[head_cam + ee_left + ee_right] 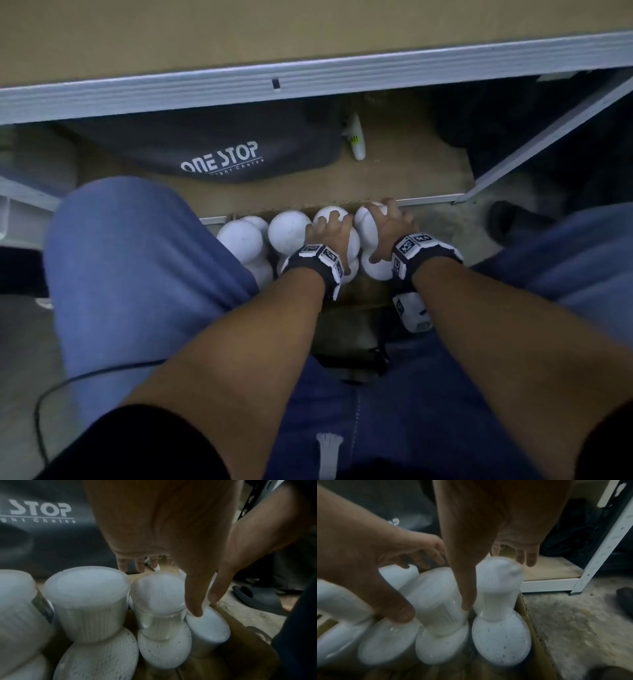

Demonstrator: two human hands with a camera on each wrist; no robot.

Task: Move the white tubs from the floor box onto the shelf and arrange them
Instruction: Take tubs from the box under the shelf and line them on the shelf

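White tubs (pixel 287 230), round clear-plastic pots packed with white sticks under pale lids, sit stacked two high in the brown cardboard floor box (pixel 533 627), which stands on the floor between my knees, right up against the front edge of the bottom shelf board (pixel 404 178).

Both of my hands are down in the box. Left hand (pixel 328 230) is draped over the top tub second from the box's right wall (pixel 158 588), fingers hooked over its far rim, thumb down on the near side. Right hand (pixel 388 222) does the same on the top tub at the right wall (pixel 500 580): fingers curled over the far rim, thumb down in the gap between the two stacks. Whether either grip is fully closed I cannot tell; the wrist views are blurred.

To do this well: pinch the body below the lid, not the lid alone, since I'd guess it could pop off. Lift straight up so the lower tubs (pixel 501 639) stay put; they look loosely nested and likely to tip.

Around: a dark grey fabric bag with "ONE STOP" print (pixel 219 150) takes most of the bottom shelf's left side, with a small white bottle (pixel 356 137) just beside it. The white metal upright (pixel 607 539) stands at the shelf's right corner, and the upper shelf's white metal edge (pixel 308 78) overhangs, so lift clear of it. A dark slipper (pixel 257 596) lies on the floor right of the box.
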